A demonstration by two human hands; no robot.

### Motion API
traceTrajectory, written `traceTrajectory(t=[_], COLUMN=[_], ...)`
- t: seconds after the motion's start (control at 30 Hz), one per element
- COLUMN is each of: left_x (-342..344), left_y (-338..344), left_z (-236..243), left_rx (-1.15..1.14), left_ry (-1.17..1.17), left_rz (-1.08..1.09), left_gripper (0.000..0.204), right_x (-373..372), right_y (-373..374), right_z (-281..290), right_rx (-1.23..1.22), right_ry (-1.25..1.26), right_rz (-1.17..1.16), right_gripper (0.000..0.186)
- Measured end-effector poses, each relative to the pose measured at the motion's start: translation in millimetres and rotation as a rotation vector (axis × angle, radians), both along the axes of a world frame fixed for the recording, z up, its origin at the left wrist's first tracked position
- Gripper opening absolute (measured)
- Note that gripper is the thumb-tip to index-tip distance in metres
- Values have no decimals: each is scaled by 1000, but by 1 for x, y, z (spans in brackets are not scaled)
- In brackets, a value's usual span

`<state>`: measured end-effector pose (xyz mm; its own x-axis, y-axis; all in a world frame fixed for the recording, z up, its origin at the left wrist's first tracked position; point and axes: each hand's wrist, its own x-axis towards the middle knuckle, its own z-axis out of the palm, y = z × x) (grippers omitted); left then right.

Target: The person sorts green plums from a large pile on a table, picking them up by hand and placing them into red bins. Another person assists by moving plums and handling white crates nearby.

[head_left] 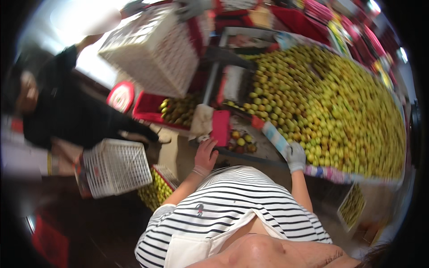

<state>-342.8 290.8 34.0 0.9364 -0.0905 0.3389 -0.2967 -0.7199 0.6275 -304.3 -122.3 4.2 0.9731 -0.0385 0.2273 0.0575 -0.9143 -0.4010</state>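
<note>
My left hand (206, 154) is open at the table's front edge, its fingers lying by the lower corner of a flat pink rectangle (220, 128). A light cuff shows at that wrist. My right hand (295, 156), in a pale grey glove, closes round the near end of a light-blue and white strip (274, 137). This strip edges a big heap of small round yellow-green fruit (321, 102). Between my hands, several loose fruits (242, 141), some reddish, lie beside the pink rectangle. A crumpled beige cloth (202, 119) sits left of it.
A blurred white crate (154, 51) is up at the far left, with another person's gloved hand (194, 8) at its top. A person in dark clothes (76, 98) stands left, near another white crate (117, 166). A red bin (147, 107) of fruit stands behind the cloth.
</note>
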Motion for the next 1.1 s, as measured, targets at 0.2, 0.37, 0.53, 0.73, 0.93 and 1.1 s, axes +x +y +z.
traceTrajectory(t=[0.2,0.37,0.53,0.73,0.93,1.1], left_x=[73,160,245,244,273,269], left_y=[-43,-88,-103,-127,-134,-136], left_z=[6,10,-40,-53,-78,-80], left_rx=[0,96,61,199,129,247], left_ry=[28,-92,13,275,378,347], left_rz=[-290,-488,-284,3,233,241], left_gripper=[43,43,44,53,50,51], right_x=[2,-3,0,-9,2,26], right_y=[1,-5,1,-8,-33,-77], right_z=[16,13,14,-5,-12,5], right_rx=[47,68,31,22,-26,-347], right_ry=[-47,-132,-100,-135,33,137], right_rz=[-167,-224,-282,-301,-131,237], right_gripper=[15,15,16,24,33,44])
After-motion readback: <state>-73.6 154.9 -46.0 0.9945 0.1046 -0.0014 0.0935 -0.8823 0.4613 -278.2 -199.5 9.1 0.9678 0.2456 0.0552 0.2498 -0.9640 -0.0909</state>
